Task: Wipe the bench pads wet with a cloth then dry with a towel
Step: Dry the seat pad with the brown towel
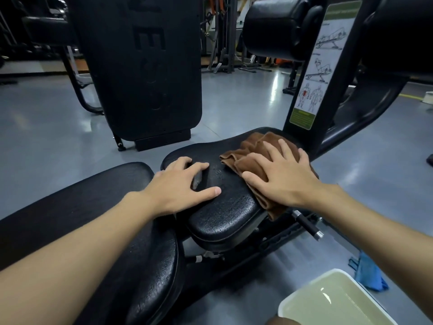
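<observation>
A black seat pad point(225, 214) of a gym bench lies in the middle of the view, with water droplets on its surface. A brown towel point(248, 153) is bunched on its right half. My right hand point(281, 174) lies flat on the towel, fingers spread, pressing it onto the pad. My left hand point(185, 186) rests on the bare left part of the same pad, fingers apart and holding nothing. A longer black back pad point(98, 216) runs from the seat toward the lower left, under my left forearm.
A pale tub of water point(337, 303) stands on the floor at the lower right. A blue cloth point(370, 275) lies on the floor beside it. A black upright pad point(145, 66) stands ahead. The bench's frame post with an exercise chart point(321, 64) rises on the right. An adjuster handle point(307, 225) sticks out below the seat.
</observation>
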Tool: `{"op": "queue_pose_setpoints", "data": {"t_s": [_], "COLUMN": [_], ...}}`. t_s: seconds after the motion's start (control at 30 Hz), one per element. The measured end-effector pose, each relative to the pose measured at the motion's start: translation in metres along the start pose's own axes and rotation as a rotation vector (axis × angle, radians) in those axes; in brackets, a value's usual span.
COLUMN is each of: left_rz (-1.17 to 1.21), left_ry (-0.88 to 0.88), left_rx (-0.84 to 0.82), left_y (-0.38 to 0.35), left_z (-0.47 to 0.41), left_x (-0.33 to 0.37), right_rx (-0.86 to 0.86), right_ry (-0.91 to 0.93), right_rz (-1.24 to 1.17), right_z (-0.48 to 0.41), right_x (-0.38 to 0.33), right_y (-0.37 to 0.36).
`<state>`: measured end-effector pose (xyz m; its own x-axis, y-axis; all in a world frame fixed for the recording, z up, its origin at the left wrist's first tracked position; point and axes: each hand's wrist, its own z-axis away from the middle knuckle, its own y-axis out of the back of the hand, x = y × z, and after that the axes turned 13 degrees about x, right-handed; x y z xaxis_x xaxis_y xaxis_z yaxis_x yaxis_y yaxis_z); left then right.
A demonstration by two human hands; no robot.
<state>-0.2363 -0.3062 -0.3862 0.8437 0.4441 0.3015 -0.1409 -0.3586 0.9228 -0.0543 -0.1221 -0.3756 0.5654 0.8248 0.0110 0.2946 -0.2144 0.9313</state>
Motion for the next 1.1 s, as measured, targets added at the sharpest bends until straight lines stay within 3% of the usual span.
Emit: {"op": "queue_pose_setpoints", "data": {"t_s": [0.5, 0.87, 1.1], "left_rz": [0.005, 0.033, -0.041], "left_ry": [-0.063, -0.015, -0.070], "left_rx": [0.143, 0.228, 0.163], "left_y": [-0.027, -0.020, -0.012], "left_z": [0.007, 0.020, 0.037], "left_x": [-0.024, -0.018, -0.039], "right_rx": [-0.169, -0.042, -0.048], "right_ry": [-0.005, 0.112, 0.171], "right_rz": [0.089, 0.034, 0.045], "right_z": [-0.130, -0.026, 0.005], "right_x": [-0.039, -0.030, -0.027], "right_y": [-0.017, -0.008, 0.007]}}
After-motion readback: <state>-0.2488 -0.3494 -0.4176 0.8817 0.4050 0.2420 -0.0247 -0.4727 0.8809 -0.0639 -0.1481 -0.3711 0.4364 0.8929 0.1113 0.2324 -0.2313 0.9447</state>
